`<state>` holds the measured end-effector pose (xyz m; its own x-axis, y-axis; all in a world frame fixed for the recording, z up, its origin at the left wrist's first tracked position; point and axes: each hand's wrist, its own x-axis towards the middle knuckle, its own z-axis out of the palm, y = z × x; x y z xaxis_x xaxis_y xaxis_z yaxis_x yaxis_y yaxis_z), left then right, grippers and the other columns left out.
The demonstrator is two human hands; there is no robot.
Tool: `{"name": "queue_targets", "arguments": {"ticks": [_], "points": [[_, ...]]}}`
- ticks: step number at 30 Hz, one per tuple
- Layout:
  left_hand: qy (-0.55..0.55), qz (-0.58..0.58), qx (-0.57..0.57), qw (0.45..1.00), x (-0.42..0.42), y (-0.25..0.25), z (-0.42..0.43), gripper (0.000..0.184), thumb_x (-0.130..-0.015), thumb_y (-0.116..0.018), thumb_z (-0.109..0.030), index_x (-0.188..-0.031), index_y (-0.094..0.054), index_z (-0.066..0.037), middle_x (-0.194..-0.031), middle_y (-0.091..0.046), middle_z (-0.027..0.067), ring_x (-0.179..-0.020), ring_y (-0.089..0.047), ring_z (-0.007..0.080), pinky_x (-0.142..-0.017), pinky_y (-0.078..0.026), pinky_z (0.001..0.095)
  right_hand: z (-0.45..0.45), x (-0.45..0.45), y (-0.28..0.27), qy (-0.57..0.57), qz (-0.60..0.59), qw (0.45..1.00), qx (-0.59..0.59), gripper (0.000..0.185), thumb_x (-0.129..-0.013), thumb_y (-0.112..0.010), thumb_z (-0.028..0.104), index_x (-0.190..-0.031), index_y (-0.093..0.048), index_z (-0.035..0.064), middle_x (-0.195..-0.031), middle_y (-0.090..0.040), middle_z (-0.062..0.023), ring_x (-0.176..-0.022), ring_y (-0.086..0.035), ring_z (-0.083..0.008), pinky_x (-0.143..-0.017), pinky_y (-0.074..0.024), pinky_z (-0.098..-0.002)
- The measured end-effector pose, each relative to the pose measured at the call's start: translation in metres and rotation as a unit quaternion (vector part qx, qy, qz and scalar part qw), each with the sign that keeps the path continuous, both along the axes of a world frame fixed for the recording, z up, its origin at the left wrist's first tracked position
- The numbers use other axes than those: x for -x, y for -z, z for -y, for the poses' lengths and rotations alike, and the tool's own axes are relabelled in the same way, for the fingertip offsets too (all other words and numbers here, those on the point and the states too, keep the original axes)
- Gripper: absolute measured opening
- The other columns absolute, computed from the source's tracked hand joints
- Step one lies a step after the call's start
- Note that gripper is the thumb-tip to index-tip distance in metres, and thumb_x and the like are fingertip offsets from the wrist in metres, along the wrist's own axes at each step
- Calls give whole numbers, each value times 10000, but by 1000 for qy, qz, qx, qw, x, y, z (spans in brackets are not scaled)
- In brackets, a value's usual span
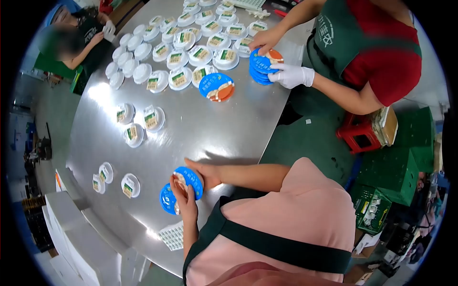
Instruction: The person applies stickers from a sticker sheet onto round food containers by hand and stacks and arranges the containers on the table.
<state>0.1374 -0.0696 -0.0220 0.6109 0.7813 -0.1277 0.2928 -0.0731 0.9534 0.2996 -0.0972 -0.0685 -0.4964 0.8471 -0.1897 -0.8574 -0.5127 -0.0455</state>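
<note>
Pinching blue lids [193, 179] in left hand [186, 202]; right hand [207, 172] at upper lid's edge, grip unclear.

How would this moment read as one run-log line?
Left hand: holding blue printed discs | Right hand: at upper disc's edge | Metal table: white labelled tubs | Nearby: co-worker's gloved hand at similar disc stack

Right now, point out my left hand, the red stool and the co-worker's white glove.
Left hand [189, 207]: head view, on the middle of the hand.
Red stool [354, 128]: head view, on its red side.
White glove [293, 76]: head view, on the back of the glove.
</note>
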Motion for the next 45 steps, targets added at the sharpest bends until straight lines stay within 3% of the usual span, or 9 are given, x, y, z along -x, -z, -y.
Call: {"name": "queue_targets", "arguments": {"ticks": [6, 13, 17, 25, 33, 38, 41, 43, 45], "points": [[-33, 2, -13, 999, -14, -13, -4, 724, -907, -607, -21, -1506, -203, -72, -1464, -362, 150, -1335, -398, 254, -1091, -357, 376, 1, -29, -18, 34, 168, 982, -83, 597, -991, -501, 381, -1484, -322, 96, -1447, -442, -122, -1279, -496, -258, -1063, -430, -429], [-38, 44, -4, 998, 5, -20, -3, 736, -871, -640, 25, -1492, -258, -73, -1455, -398, 145, -1312, -449, 236, -1055, -420, 346, 0, -24, -28, 44, 216, 973, -64, 487, -1007, -440, 316, -1420, -412, 60, -1369, -521, -111, -1216, -554, -202, -1031, -458, -358], [-100, 106, 72, 987, 12, -13, -2, 651, -909, -611, -18, -1473, -287, -44, -1422, -436, 156, -1301, -462, 242, -1061, -408, 349, -3, -18, -31, 57, 431, 900, -46, 409, -1023, -435, 299, -1346, -468, 51, -1219, -583, -102, -1077, -607, -161, -942, -505, -331], [-142, -4, -125, 982, 10, -2, 8, 852, -902, -588, 8, -1526, -13, -60, -1494, -306, 202, -1333, -415, 292, -1085, -374, 376, 10, 17, -29, 27, 569, 817, -89, 838, -837, -750, 283, -1445, -225, 44, -1166, -551, -126, -968, -620, -186, -607, -584, -294], [3, 49, 205, 977, 8, 6, 15, 927, -841, -635, -8, -1518, -2, -34, -1438, -313, 203, -1273, -461, 283, -964, -471, 380, 5, -34, 14, 73, 608, 788, -66, 779, -822, -713, 81, -1450, -251, 69, -1045, -585, -109, -776, -623, -137, -494, -499, -235], [-12, 0, 168, 986, 13, -9, -19, 793, -861, -623, -17, -1505, -164, -73, -1492, -205, 153, -1262, -470, 261, -951, -489, 362, -4, -65, 48, 154, 747, 614, -201, 443, -909, -599, 163, -1319, -481, 47, -949, -625, -102, -525, -571, -167, -459, -478, -328], [-34, -12, 191, 981, 17, -26, -56, 712, -880, -592, 9, -1492, -248, -112, -1344, -457, 142, -1186, -518, 193, -928, -480, 303, -30, -82, -6, -151, 720, 677, 0, 365, -964, -536, 209, -1291, -551, 47, -847, -635, -98, -682, -612, -182, -586, -497, -320], [-49, 8, 154, 987, 18, -25, -81, 625, -883, -580, 6, -1447, -333, -101, -1356, -460, 112, -1186, -525, 201, -925, -484, 313, -63, -94, 1, -56, 907, 393, -141, 304, -964, -495, 254, -1111, -636, 28, -853, -669, -156, -778, -639, -357, -778, -500, -471], [-30, -10, 87, 996, 20, -15, -108, 547, -888, -572, -11, -1401, -395, -83, -1368, -457, 90, -1197, -523, 215, -921, -487, 332, -122, -102, -2, 20, 935, 307, -175, 278, -946, -516, 269, -1061, -670, 68, -950, -670, -136, -904, -623, -329, -798, -505, -437]]}}
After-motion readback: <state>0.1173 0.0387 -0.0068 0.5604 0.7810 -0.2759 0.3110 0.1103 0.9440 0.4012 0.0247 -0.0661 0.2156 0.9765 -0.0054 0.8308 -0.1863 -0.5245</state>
